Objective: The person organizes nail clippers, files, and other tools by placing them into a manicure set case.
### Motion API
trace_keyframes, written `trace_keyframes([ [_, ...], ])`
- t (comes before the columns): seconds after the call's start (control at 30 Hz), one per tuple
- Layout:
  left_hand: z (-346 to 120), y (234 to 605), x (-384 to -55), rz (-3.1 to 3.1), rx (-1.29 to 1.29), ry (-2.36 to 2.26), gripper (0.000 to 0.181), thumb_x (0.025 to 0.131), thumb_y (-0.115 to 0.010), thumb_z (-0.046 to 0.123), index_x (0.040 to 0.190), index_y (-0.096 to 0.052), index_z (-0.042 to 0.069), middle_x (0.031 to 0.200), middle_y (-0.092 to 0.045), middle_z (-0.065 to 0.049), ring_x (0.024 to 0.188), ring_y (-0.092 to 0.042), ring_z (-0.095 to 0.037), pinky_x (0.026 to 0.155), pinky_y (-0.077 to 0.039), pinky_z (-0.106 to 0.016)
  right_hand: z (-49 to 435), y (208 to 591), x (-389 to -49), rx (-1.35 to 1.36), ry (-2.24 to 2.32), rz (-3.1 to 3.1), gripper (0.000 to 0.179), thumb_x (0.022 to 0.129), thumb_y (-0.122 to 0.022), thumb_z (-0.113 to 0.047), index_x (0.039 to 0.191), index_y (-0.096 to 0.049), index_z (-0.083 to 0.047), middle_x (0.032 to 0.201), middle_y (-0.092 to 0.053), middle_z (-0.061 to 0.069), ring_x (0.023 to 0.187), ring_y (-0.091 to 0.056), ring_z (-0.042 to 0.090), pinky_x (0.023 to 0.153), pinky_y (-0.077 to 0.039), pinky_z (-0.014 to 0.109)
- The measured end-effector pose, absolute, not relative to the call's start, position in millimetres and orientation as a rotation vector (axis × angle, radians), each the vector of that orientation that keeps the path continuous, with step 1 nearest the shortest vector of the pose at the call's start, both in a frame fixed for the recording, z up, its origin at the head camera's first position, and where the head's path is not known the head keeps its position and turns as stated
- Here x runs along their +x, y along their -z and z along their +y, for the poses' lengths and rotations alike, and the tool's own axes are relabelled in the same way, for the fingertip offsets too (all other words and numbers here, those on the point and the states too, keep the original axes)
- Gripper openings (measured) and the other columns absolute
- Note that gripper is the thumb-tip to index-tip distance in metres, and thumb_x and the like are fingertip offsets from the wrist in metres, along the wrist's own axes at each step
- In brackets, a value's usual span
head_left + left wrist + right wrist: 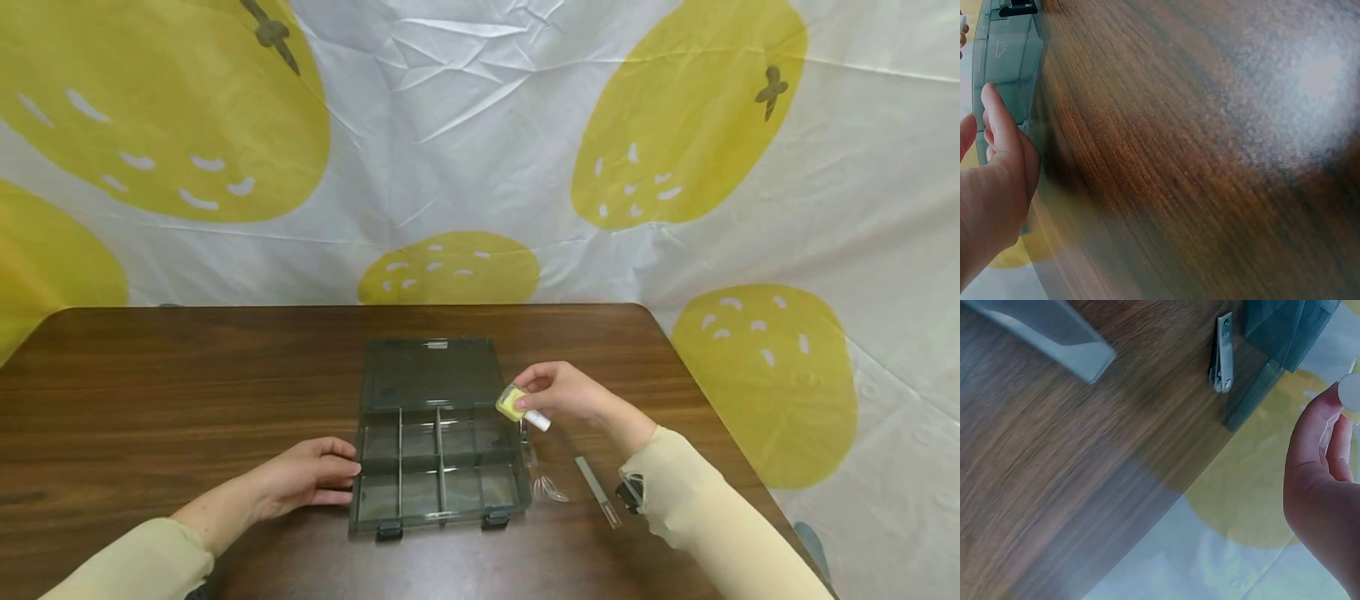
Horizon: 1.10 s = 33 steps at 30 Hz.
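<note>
A dark translucent organizer box (420,488) lies unfolded on the table, its lid (431,375) laid back on the far side. Inside, dividers split it into several compartments that look bare. My left hand (307,475) rests its loosely bent fingers against the box's left wall, also seen in the left wrist view (1007,156). Above the box's right edge, my right hand (562,390) pinches a small yellow case (510,402) with a clear edge, together with a white tube (537,420). The right wrist view shows the tube's round white end (1350,392) by the thumb.
Right of the box lie a metal nail clipper (1224,353), a thin white looped bundle (550,490) and a slim grey strip (597,492) with a slotted end. The brown wooden table (187,375) ends at a white cloth (480,150) printed with yellow fruit.
</note>
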<state>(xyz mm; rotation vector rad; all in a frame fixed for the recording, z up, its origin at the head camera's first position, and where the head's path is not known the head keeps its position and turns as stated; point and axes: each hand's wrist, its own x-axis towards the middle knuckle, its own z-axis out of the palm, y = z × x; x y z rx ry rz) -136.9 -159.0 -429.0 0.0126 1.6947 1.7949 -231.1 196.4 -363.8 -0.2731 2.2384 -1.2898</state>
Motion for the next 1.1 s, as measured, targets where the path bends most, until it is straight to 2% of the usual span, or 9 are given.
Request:
trace_keyframes([
  [0.23,-160,430,-137,1.700,0.011,-1.789,0.041,0.090,-0.054,0.009,0.120,-0.032,-0.008,0.094,-0.048,-0.001,0.087,-0.051,-0.011,0.083,-0.058,-0.029,180,365,-232,-0.331,1.252,2.261,0.034,0.080,-0.069,-0.009,0.109,-0.058,0.005,0.090,-0.065,0.007,0.073,-0.060,0.011,0.064,-0.055,0.022],
  [0.63,-159,427,-136,1.711,0.007,-1.781,0.044,0.090,-0.054,0.009,0.122,-0.031,-0.010,0.096,-0.048,-0.002,0.089,-0.051,-0.012,0.083,-0.058,-0.028,156,370,-227,-0.453,1.230,2.314,0.031,0.078,-0.071,-0.007,0.106,-0.062,0.003,0.089,-0.064,0.005,0.071,-0.055,0.009,0.059,-0.049,0.019],
  [0.93,-160,427,-136,1.710,0.019,-1.773,0.046,0.091,-0.054,0.010,0.123,-0.029,-0.011,0.097,-0.047,-0.002,0.089,-0.051,-0.012,0.084,-0.057,-0.029,147,379,-221,-0.547,1.134,2.377,0.027,0.075,-0.074,-0.007,0.101,-0.066,0.000,0.094,-0.067,0.013,0.071,-0.057,0.008,0.059,-0.050,0.017],
  [1.1,-160,427,-136,1.711,0.014,-1.775,0.046,0.090,-0.054,0.009,0.123,-0.030,-0.011,0.096,-0.048,-0.002,0.088,-0.051,-0.012,0.084,-0.058,-0.029,141,384,-217,-0.605,1.094,2.437,0.025,0.074,-0.074,-0.005,0.097,-0.067,-0.001,0.092,-0.068,0.014,0.069,-0.058,0.007,0.059,-0.052,0.017],
])
